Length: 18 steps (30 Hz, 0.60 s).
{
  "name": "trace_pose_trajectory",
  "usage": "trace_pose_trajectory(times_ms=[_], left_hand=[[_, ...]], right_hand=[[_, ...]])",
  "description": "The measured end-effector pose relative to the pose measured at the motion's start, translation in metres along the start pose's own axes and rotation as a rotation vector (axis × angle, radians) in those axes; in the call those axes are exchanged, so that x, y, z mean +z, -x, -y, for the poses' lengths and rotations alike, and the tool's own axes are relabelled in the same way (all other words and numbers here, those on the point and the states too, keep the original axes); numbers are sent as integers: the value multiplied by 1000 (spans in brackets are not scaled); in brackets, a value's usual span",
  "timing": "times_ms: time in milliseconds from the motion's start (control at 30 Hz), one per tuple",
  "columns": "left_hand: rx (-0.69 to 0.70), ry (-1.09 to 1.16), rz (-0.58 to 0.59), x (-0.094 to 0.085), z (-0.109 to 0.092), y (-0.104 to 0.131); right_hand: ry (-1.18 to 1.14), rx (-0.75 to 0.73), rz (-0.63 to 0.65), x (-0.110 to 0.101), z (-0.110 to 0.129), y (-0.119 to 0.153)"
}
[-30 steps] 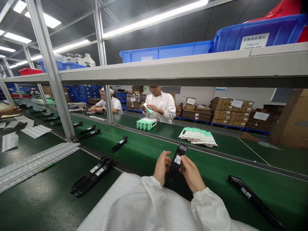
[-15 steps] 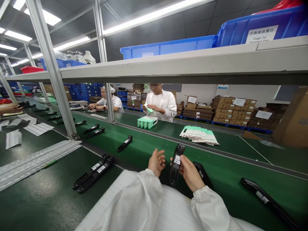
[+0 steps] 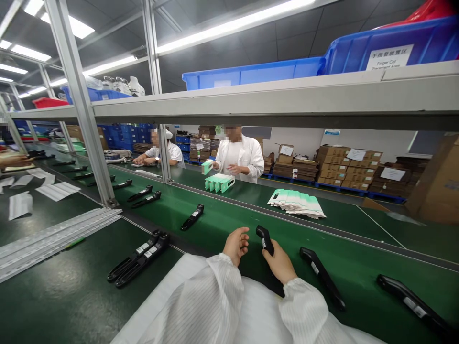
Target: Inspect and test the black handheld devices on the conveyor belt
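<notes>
My right hand [image 3: 280,263] is closed around a black angled plastic handle [image 3: 264,238] with white labels, tilted so its bent end points up and away. The hand covers its lower part. To its left, my left hand [image 3: 236,245] is apart from the handle, fingers loosely curled and holding nothing. On the green conveyor belt, a similar black handle [image 3: 322,277] lies just right of my right hand, and another one [image 3: 412,302] lies farther right. Left of my hands, a single handle [image 3: 192,217] rests on the belt.
Two labelled handles [image 3: 139,258] lie side by side on the left table, near metal strips [image 3: 60,239] and paper sheets [image 3: 57,191]. Across the belt, a person [image 3: 240,153] handles green-white cartons beside a flat carton stack [image 3: 297,203]. Overhead runs a shelf [image 3: 268,100] with blue bins [image 3: 251,72].
The handle in my right hand has turned and lowered toward the belt, its label side now mostly turned away. Handles on the belt have shifted right. The person opposite has moved a carton leftward.
</notes>
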<state>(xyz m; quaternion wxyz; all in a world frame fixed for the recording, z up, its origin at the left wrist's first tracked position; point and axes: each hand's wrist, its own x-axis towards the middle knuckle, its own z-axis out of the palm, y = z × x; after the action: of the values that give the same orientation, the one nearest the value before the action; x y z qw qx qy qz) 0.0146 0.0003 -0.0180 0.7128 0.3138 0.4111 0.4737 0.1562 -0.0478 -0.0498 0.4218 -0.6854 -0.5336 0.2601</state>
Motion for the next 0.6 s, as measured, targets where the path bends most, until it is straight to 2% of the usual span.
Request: trace_pose_trajectory(times_ms=[133, 300, 367, 433, 500, 533, 600], left_hand=[[7, -76, 36, 0, 3, -1], [-15, -146, 42, 2, 2, 2], [-39, -213, 77, 2, 0, 3], [-44, -339, 162, 0, -5, 2], [35, -543, 235, -6, -13, -2], [125, -661, 234, -11, -19, -6], [377, -878, 129, -25, -31, -14]], right_hand=[[187, -44, -56, -2, -5, -1], [309, -86, -69, -5, -8, 3], [340, -155, -134, -7, -4, 5], [309, -271, -203, -8, 4, 10], [193, -353, -182, -6, 13, 15], [129, -369, -140, -4, 16, 18], [34, -377, -40, 0, 22, 23]])
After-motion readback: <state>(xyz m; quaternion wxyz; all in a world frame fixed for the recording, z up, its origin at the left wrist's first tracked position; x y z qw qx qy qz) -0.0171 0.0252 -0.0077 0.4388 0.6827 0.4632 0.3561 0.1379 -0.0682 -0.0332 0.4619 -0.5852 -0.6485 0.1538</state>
